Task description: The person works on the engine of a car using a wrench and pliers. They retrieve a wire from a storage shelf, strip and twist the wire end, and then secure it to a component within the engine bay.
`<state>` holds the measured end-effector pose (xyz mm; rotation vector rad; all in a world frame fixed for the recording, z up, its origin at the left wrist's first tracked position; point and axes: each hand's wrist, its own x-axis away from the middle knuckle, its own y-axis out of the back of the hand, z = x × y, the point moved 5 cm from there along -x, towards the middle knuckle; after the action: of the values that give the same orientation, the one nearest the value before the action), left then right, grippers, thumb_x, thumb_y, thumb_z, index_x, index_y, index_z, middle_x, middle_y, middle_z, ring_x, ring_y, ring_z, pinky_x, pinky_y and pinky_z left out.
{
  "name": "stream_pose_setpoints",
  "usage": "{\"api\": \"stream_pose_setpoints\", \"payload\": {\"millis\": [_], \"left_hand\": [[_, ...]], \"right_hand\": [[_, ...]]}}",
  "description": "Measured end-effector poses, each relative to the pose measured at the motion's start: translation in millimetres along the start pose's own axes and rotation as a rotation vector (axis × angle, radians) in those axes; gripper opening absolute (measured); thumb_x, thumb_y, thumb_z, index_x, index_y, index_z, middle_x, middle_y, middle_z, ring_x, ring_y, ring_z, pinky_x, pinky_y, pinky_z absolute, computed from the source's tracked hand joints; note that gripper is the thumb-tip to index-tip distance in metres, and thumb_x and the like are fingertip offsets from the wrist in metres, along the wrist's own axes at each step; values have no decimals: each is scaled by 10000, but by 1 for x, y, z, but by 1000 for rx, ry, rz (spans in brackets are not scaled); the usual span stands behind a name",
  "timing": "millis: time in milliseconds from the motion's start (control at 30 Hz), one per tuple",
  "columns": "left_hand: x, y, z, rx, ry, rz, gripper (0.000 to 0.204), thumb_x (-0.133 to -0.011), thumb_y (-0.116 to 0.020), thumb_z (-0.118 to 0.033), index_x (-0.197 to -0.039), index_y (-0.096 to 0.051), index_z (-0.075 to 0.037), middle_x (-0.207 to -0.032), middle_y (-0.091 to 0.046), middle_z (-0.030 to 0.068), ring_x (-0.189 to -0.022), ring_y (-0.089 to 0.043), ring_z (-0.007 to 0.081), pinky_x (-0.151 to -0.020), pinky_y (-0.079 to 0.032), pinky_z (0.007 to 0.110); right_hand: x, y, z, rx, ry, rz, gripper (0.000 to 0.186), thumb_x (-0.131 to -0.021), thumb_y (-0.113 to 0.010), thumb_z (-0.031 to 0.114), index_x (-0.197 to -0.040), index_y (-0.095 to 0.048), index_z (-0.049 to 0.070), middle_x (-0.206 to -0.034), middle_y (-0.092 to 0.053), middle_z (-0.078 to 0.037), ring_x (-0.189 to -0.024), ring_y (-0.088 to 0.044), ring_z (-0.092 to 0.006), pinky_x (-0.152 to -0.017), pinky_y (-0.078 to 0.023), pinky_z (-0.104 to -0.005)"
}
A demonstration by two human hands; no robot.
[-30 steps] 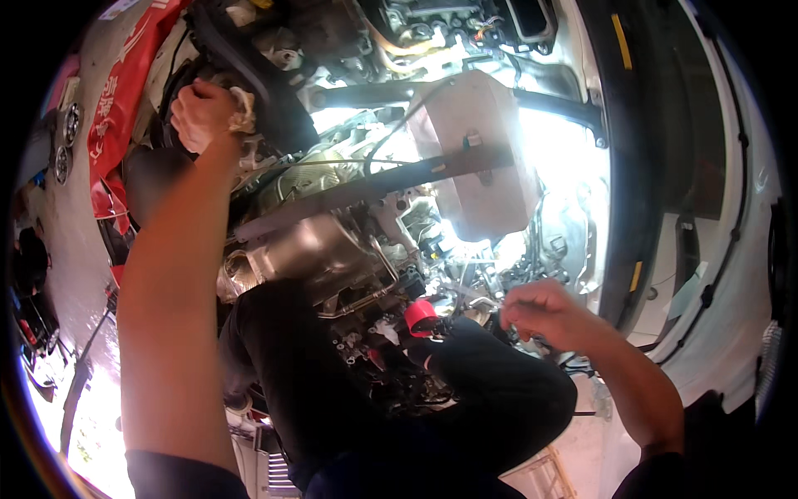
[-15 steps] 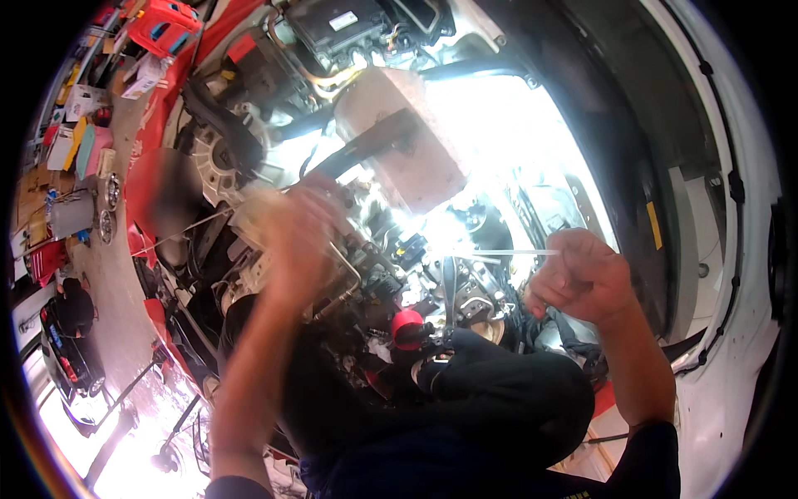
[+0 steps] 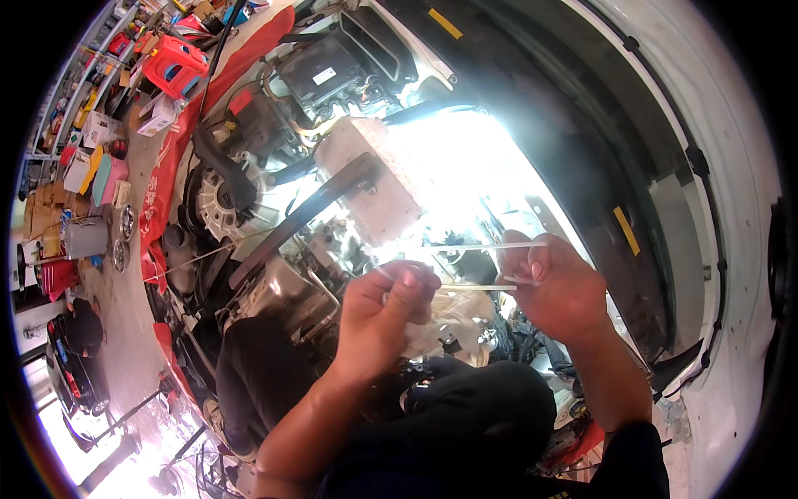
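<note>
- In the head view, the left hand (image 3: 389, 308) is up over the engine, its fingers curled in and the thumb pressed to the forefinger, closed on a thin pale strip (image 3: 478, 288).
- The right hand (image 3: 559, 287) is pinched narrow on the pale strip too; one length lies between the two hands, another reaches leftward above it. Whether that's one looped piece or two, I can't tell from here.
- The pale strip is out in front of the person, over the engine parts, close to the glare.
- Up and left of the hands there's a pale box (image 3: 386, 208), with a dark bar (image 3: 303, 218) lying slantwise across it.
- Dark-trousered knees (image 3: 474, 403) are bent just below the hands.
- A red cloth (image 3: 172, 158) hangs along the car's edge.
- Over on the floor side stand a red stool (image 3: 176, 68) and a grey bucket (image 3: 86, 239).
</note>
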<state>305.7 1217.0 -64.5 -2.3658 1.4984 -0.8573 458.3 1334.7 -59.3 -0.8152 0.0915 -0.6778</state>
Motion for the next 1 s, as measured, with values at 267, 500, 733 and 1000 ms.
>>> {"api": "stream_pose_setpoints", "payload": {"millis": [267,500,733,1000], "left_hand": [[6,-4,-7,-103,-104,-9,298,-958,-547,-256,-924,-646,23,-686,-552,4,-632,-465,67,-577,-378,220],[19,17,-2,-391,41,-70,227,-945,-562,-234,-992,-652,-31,-814,-628,46,-694,-554,102,-637,-474,257],[28,30,-19,-224,-68,-90,228,-949,-544,-176,-1013,-632,25,-816,-661,89,-753,-607,139,-697,-487,278],[114,105,-103,-13,-103,-331,186,-903,-565,-94,-1020,-610,42,-849,-648,116,-795,-610,152,-709,-490,290]], "right_hand": [[2,-20,22,-161,-10,191,101,-889,-526,76,-848,-588,6,-753,-494,-59,-743,-396,-165,-658,-345,-296],[-2,-13,7,501,7,169,87,-875,-515,75,-865,-565,4,-803,-494,-89,-727,-470,-154,-648,-381,-277],[-26,-59,-27,997,-292,-6,128,-905,-515,89,-987,-543,-5,-854,-541,-30,-747,-485,-87,-655,-402,-243],[-62,-218,-65,1287,-576,393,227,-905,-540,136,-714,-553,14,-548,-440,14,-515,-402,-73,-481,-328,-259]]}}
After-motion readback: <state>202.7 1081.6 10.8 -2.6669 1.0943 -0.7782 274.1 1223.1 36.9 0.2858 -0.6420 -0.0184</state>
